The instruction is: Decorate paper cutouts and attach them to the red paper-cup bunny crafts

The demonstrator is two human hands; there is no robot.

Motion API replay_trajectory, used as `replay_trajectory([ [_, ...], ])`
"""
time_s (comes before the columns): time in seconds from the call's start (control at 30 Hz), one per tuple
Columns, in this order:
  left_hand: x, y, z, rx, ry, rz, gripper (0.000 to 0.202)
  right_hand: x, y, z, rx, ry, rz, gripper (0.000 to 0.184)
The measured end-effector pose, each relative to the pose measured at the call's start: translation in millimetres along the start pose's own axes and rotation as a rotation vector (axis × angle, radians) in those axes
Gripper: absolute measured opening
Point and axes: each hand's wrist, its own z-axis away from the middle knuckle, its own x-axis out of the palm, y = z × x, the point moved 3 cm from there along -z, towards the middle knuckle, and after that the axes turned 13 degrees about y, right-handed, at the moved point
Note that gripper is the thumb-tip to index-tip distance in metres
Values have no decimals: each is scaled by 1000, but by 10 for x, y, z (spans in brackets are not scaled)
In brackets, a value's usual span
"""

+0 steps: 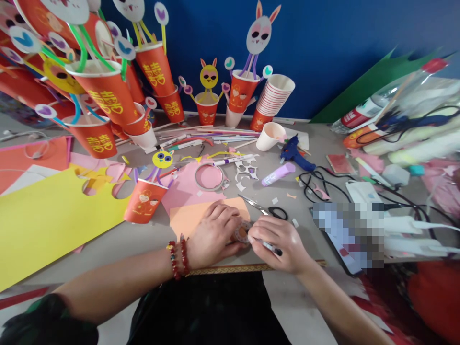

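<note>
My left hand [217, 231], with red bead bracelets at the wrist, rests on a peach paper sheet [187, 221]. Its thumb and forefinger close around a small round ring [243, 231] lying against the paper. My right hand [278, 241] grips a marker pen [270, 247], its tip end at the ring and partly hidden by the fingers. Just beyond the right hand lie scissors [266, 209] with black handles, blades apart. A red paper cup [145, 202] with a yellow cut-out face on pipe-cleaner legs stands left of the peach sheet.
Yellow card [64, 225] covers the left side. Decorated red cups [95, 91] crowd the back left; stacked cups [276, 93] stand behind. A blue glue gun [297, 154], purple glue stick [278, 174], cables and a phone [341, 239] lie to the right. Pink paper [183, 184] holds a larger ring [209, 177].
</note>
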Motion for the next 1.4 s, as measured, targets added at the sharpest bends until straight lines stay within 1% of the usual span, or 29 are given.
replay_trajectory([
  [0.13, 7, -6, 5, 0, -13, -9, 43, 17, -26, -21, -25, -19, 33, 20],
  [0.37, 21, -19, 24, 19, -10, -11, 43, 31, -12, -31, -4, -22, 39, 20],
  [0.53, 20, -16, 19, 16, 6, -9, 42, 17, 0, -25, -17, 20, 5, 17],
  [0.63, 26, -16, 19, 13, 4, -14, 41, 4, -9, -25, -50, 42, -22, 16],
  [0.8, 31, -15, 11, 8, -7, -30, 41, 30, -10, -6, -97, -1, -11, 17],
  [1.07, 14, -5, 12, 8, -2, -16, 40, 46, 65, -22, -65, -40, -67, 16],
  [1.13, 19, -11, 14, 10, -3, -17, 41, 35, 57, -43, -70, -61, -44, 15],
  [1.3, 31, -25, 19, 15, -3, -19, 41, 28, -1, -66, -154, -99, 89, 19],
  [1.4, 33, -28, 22, 18, -9, -15, 40, 44, -16, -56, -163, -138, 132, 21],
])
